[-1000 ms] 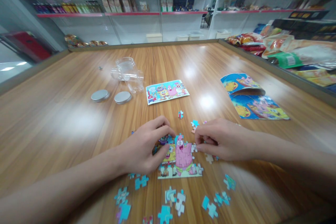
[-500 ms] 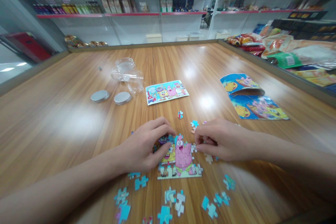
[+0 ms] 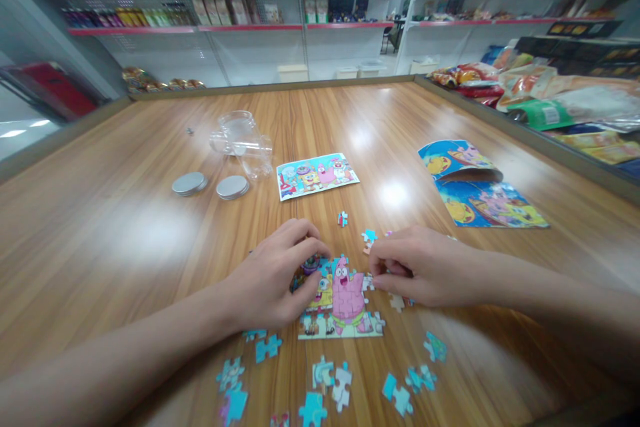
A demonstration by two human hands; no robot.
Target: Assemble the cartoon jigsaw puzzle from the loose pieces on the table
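Note:
A partly joined jigsaw puzzle [image 3: 349, 300] lies on the wooden table in front of me, showing a pink starfish character beside a yellow square one. Over its left side curves my left hand [image 3: 280, 277], thumb and index finger apart, fingertips resting at the puzzle and hiding part of it. At the right edge, my right hand [image 3: 417, 267] is closed in a pinch against a pale puzzle piece [image 3: 368, 282]. Loose puzzle pieces [image 3: 269, 347] are scattered nearer me, with several more partly under and behind my right hand. A small piece [image 3: 343, 219] lies beyond the puzzle.
Farther back lies a picture card [image 3: 319, 177] with the same characters. Clear plastic containers [image 3: 243, 143] and silver round lids [image 3: 233, 187] are at left. A folded blue printed sheet [image 3: 480, 187] lies at right. Packaged goods [image 3: 545, 97] line the right side, beyond the table's raised edge [image 3: 280, 86].
Both hands stay almost in place. My left hand has shifted slightly back and left, uncovering a little more of the puzzle's upper left; the whole view has drifted a touch.

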